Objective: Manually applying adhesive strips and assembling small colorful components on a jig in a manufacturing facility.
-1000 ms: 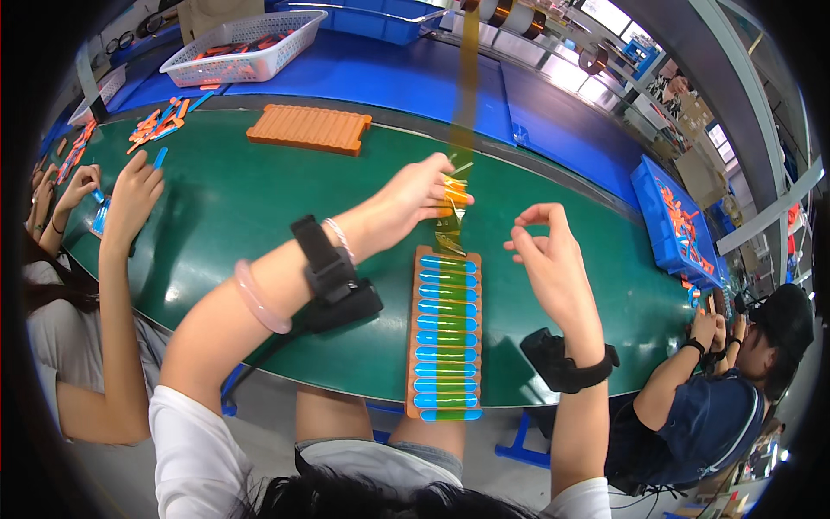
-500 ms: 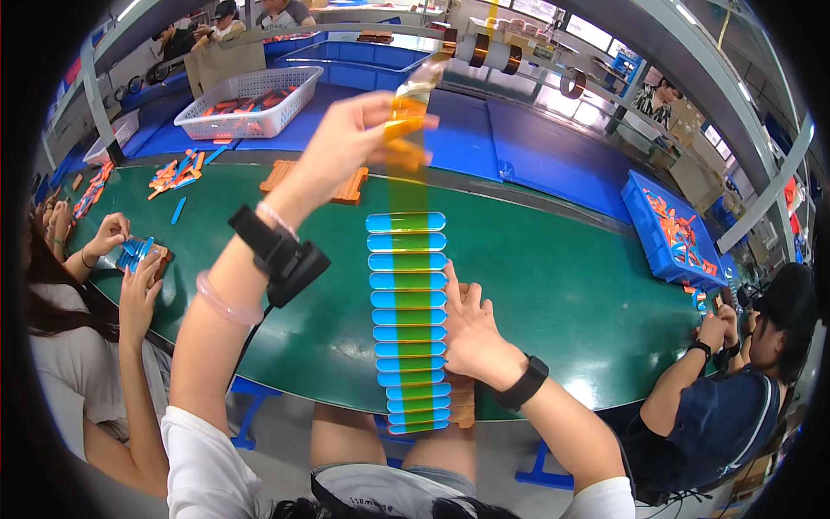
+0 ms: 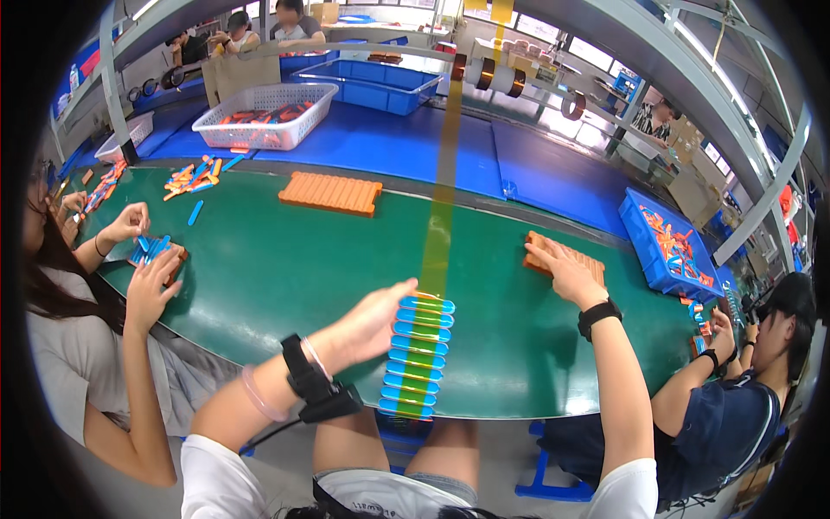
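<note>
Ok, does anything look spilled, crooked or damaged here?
Nothing looks damaged. One untidy spot: the loose strips on the table, near the large white basket, cross at random angles, and a single blue strip lies apart from them. The taped row at the left hand looks orderly.

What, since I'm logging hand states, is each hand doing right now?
Left hand: closed, holding the taped row of blue sticks near its far end.
Right hand: laid over an orange tray; whether it grips cannot be told.
</note>
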Available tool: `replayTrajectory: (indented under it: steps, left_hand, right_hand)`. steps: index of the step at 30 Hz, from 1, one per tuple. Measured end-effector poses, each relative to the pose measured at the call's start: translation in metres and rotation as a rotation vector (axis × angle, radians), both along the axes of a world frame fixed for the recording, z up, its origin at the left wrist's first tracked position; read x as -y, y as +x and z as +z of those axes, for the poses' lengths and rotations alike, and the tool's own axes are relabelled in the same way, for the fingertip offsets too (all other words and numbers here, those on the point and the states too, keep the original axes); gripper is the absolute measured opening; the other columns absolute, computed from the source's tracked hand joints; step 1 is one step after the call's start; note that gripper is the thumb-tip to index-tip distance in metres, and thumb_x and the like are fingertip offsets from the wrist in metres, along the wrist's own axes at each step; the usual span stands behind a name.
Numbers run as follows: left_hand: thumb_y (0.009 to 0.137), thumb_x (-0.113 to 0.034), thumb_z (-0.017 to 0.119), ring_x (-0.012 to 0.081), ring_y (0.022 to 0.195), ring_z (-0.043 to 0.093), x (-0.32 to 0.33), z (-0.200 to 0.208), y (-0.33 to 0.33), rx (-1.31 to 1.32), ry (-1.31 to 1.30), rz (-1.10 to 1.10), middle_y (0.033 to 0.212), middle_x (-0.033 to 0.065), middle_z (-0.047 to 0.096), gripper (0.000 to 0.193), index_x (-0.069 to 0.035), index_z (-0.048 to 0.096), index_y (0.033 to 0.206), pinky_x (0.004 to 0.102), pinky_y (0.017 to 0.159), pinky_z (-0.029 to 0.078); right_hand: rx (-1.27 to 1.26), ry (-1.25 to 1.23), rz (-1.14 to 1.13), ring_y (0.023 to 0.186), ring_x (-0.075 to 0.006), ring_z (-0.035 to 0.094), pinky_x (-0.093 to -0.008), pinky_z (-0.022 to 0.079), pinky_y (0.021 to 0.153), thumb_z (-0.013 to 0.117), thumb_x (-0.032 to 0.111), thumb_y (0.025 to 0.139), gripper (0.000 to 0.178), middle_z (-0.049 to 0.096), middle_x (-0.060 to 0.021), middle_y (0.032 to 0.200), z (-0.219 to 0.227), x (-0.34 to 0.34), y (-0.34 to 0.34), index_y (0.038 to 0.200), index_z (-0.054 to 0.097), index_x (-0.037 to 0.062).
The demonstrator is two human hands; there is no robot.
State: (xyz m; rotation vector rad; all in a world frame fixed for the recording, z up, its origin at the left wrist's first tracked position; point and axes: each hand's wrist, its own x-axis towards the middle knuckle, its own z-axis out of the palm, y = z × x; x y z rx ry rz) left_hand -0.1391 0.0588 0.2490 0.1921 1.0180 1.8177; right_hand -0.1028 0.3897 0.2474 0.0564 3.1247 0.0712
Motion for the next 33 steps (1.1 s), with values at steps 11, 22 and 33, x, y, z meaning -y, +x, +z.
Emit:
replayTrajectory:
  steps: [11,22,33]
  left_hand:
    - [0.091,-0.014,0.035,0.0200,0.105,0.049,0.046,-0.028,0.082,-0.095,-0.055,0.192,0.116,0.0116,0.048,0.033,0.000,0.036,0.121,0.0348,0.091,0.039]
    - [0.081,-0.006,0.051,0.0291,0.117,0.036,0.019,-0.024,0.120,-1.321,-0.452,0.481,0.127,0.0219,0.034,0.060,0.006,0.019,0.130,0.0364,0.097,0.028]
    - [0.087,-0.025,0.043,0.0289,0.094,0.054,0.061,-0.168,0.133,0.249,-0.403,0.157,0.099,0.0200,0.055,0.039,0.003,0.038,0.114,0.0377,0.088,0.041]
  right_hand:
    - [-0.272,-1.073,0.243,0.096,-0.0223,0.053,-0.0307,0.044,0.081,0.054,0.002,0.076,0.039,0.052,-0.0139,0.109,0.059,0.133,0.080,0.114,0.046,0.0002]
    - [-0.983,-2.079,0.840,0.062,-0.0215,0.052,-0.0295,0.042,0.055,0.047,-0.002,0.080,0.019,0.055,-0.0127,0.074,0.064,0.270,0.184,0.083,0.061,0.0096]
    - [-0.844,-2.208,0.663,0.060,-0.0222,0.052,-0.0293,0.042,0.055,0.038,-0.006,0.082,0.029,0.055,-0.0121,0.070,0.049,0.260,0.219,0.085,0.061,0.0124]
